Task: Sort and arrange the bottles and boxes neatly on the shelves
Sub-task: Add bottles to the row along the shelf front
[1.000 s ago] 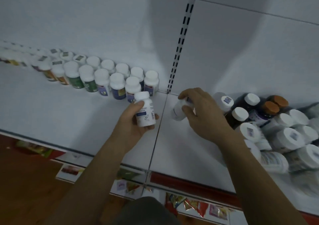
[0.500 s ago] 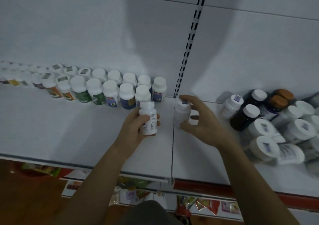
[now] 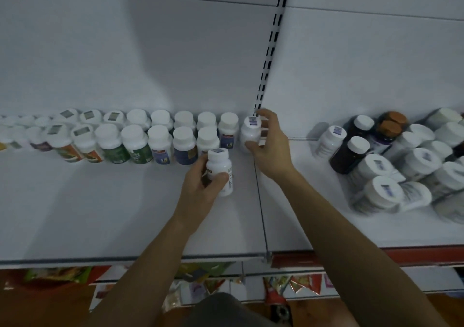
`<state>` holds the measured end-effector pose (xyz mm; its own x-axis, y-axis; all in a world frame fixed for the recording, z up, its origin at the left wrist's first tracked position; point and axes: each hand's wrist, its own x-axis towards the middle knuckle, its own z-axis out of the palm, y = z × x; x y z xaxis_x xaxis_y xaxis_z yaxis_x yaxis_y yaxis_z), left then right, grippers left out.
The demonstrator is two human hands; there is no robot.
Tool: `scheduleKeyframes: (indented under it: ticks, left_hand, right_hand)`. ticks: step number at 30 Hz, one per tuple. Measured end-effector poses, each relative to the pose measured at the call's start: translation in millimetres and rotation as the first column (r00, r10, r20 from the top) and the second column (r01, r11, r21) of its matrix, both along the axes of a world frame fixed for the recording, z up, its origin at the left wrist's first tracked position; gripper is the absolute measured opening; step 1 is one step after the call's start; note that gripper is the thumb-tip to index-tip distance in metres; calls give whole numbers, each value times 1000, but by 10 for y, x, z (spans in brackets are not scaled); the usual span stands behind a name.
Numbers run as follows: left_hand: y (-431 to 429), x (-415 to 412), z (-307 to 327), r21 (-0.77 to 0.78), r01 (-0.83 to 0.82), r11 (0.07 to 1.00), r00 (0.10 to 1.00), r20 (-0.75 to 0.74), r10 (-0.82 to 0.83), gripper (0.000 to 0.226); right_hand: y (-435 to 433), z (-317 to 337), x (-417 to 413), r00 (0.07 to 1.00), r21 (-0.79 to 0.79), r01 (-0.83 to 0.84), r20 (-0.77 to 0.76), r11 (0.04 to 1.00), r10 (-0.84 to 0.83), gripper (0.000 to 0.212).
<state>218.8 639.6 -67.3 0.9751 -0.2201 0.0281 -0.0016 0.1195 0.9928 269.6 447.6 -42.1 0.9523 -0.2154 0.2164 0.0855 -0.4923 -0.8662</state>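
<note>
My left hand [image 3: 200,185] grips a small white bottle [image 3: 221,171] upright, just in front of the double row of white-capped bottles [image 3: 140,138] along the back of the white shelf [image 3: 100,213]. My right hand [image 3: 270,148] holds another white bottle [image 3: 251,134] with thumb and curled fingers at the right end of the back row, by the slotted upright. That bottle stands upright against the back wall.
A jumbled heap of white and dark bottles [image 3: 401,166] fills the right shelf section, some lying on their sides. The slotted black upright [image 3: 272,50] divides the two sections. Below the shelf edge, coloured packets [image 3: 288,284] lie on a lower level.
My right hand carried its white bottle left and back, setting it upright at the end of the back row. My left hand moved its bottle slightly toward the front row.
</note>
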Motion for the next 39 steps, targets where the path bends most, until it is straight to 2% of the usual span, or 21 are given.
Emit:
scheduleKeyframes:
  ticks: [8, 11, 12, 14, 16, 17, 19, 22, 24, 27, 29, 31, 34, 36, 39]
  left_hand:
    - [-82, 45, 46, 47, -15, 999, 998, 63, 12, 42]
    - [-132, 110, 43, 114, -9, 993, 996, 94, -2, 49]
    - [-153, 129, 36, 144, -12, 989, 994, 110, -4, 53]
    - [-192, 150, 25, 169, -15, 986, 993, 119, -5, 60]
    - [-224, 151, 26, 171, -3, 985, 992, 128, -19, 61]
    - [-225, 148, 29, 180, 4, 984, 990, 137, -29, 60]
    - [-176, 133, 55, 256, -29, 966, 983, 183, -19, 56]
    - [1, 143, 90, 473, -323, 820, 894, 436, 100, 25]
    - [106, 148, 77, 518, -413, 749, 842, 530, 97, 10]
    - [163, 122, -6, 605, -284, 744, 894, 448, -24, 4]
    - [161, 112, -47, 670, -222, 708, 904, 414, -109, 13]
    - [146, 116, -55, 712, -209, 670, 899, 410, -155, 22]
    - [123, 125, -41, 761, -218, 611, 889, 413, -198, 23]
    - [64, 118, -19, 804, -196, 561, 870, 406, -278, 25]
    - [-83, 129, 41, 864, -102, 493, 861, 325, -391, 43]
  right_hand:
    - [91, -178, 15, 990, 52, 132, 43, 990, -135, 72]
    - [95, -52, -248, 978, 85, 189, 77, 978, -195, 49]
    - [92, 6, -346, 986, 114, 135, 86, 984, -145, 40]
    - [91, 101, -495, 996, 111, -79, 56, 991, 73, 32]
    - [98, 123, -523, 976, -30, -216, 25, 976, 217, 33]
    - [97, 111, -495, 977, -89, -209, 30, 974, 212, 33]
    - [127, 125, -418, 989, -83, -134, 53, 987, 139, 32]
    - [195, 149, -303, 992, -117, -88, 81, 989, 98, 34]
    - [260, 146, -241, 988, -198, -97, 97, 975, 118, 37]
    - [354, 91, -185, 990, -211, -72, 104, 975, 96, 43]
    - [365, 62, -174, 994, -157, -17, 103, 987, 34, 47]
    - [339, 23, -191, 996, -116, 28, 85, 993, -18, 53]
    - [319, -47, -286, 999, -74, -15, 44, 997, 18, 62]
    - [275, -42, -377, 999, -50, -39, 26, 998, 40, 62]
    - [64, 84, -501, 999, -125, -30, 18, 992, 32, 52]
